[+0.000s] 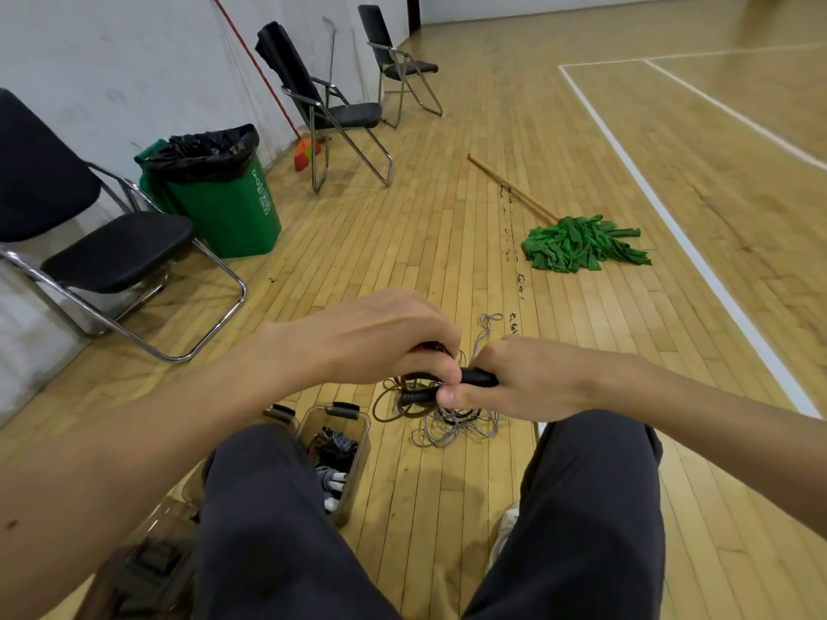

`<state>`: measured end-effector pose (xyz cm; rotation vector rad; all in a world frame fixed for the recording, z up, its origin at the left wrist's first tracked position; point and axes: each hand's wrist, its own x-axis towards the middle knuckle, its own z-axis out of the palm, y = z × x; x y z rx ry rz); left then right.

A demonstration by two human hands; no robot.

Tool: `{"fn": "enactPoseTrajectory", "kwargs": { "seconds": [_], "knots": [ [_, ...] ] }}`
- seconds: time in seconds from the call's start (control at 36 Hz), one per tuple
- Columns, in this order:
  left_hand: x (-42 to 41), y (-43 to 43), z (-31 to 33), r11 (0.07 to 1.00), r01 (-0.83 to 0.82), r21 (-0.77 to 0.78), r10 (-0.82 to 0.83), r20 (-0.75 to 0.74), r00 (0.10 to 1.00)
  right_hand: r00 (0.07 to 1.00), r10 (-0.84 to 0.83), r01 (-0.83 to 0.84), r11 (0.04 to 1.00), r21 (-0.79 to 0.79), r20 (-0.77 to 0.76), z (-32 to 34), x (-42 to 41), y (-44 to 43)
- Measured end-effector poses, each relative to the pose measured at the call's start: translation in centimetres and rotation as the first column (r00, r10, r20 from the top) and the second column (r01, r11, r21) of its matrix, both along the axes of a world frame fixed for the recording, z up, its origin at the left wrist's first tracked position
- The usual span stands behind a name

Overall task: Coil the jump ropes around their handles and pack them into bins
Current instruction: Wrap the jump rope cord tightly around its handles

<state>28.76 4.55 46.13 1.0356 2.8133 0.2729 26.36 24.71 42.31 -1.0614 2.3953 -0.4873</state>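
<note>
With fingers curled, the left hand (380, 337) and right hand (523, 378) grip the black handles (481, 377) above the floor (595, 333), near the bin (359, 445); cord trailing into the tangled ropes (447, 420) below may snag, loosening the coil if pulled taut.

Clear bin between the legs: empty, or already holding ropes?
Not empty. The clear bin stands unlidded, with dark and grey coiled ropes inside; the left leg hides its near end.
</note>
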Motion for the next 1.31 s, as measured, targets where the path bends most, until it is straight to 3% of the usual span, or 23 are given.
{"fn": "enactPoseTrajectory", "kwargs": {
  "seconds": [0.06, 0.19, 0.33, 0.47, 0.67, 0.75, 0.81, 0.94, 1.17, 1.22, 1.31],
  "knots": [
    [0.1, 0.4, 0.3, 0.998, 0.026, 0.057, -0.028, 0.037, 0.999, 1.000, 0.006, -0.006, 1.000, -0.013, 0.006, -0.1, 0.1, 0.2],
    [-0.4, 0.4, 0.0, 0.961, -0.100, 0.257, 0.045, 0.211, 0.976, 0.997, 0.036, -0.032, 0.997, -0.073, 0.062, -0.2, 0.4, 0.7],
    [-0.7, -0.1, -1.1, 0.820, -0.217, 0.529, -0.019, 0.404, 0.914, 0.984, 0.045, 0.002, 0.964, -0.266, 0.170, -0.6, 0.5, 0.9],
    [-0.4, 0.3, -3.3, 0.647, -0.371, 0.667, -0.035, 0.512, 0.858, 0.971, 0.013, 0.092, 0.903, -0.419, 0.240, -1.3, 0.4, 0.5],
    [-0.5, 0.3, -8.0, 0.494, -0.568, 0.659, 0.104, 0.604, 0.790, 0.955, -0.100, 0.233, 0.835, -0.498, 0.278, -4.8, -1.4, -0.2],
    [-0.5, 0.4, -10.7, 0.366, -0.697, 0.617, 0.198, 0.680, 0.706, 0.936, -0.180, 0.314, 0.813, -0.491, 0.301, -7.6, -2.2, -0.7],
    [-0.2, 0.3, -12.5, 0.332, -0.751, 0.571, 0.230, 0.723, 0.651, 0.916, -0.235, 0.370, 0.806, -0.462, 0.325, -9.7, -2.4, -1.1],
    [1.1, -0.5, -15.7, 0.225, -0.857, 0.464, 0.138, 0.855, 0.499, 0.876, -0.316, 0.450, 0.806, -0.384, 0.364, -13.8, -2.5, -2.8],
    [2.0, -3.1, -18.4, 0.203, -0.893, 0.401, 0.078, 0.903, 0.423, 0.858, -0.344, 0.477, 0.809, -0.343, 0.382, -16.2, -2.8, -5.3],
    [2.6, -3.9, -19.2, 0.246, -0.897, 0.366, 0.086, 0.914, 0.397, 0.856, -0.378, 0.486, 0.823, -0.294, 0.353, -17.0, -2.4, -6.0],
    [3.4, -4.7, -20.2, 0.409, -0.861, 0.301, 0.216, 0.885, 0.412, 0.860, -0.404, 0.477, 0.853, -0.213, 0.312, -18.3, -1.9, -6.7]
  ]
}}
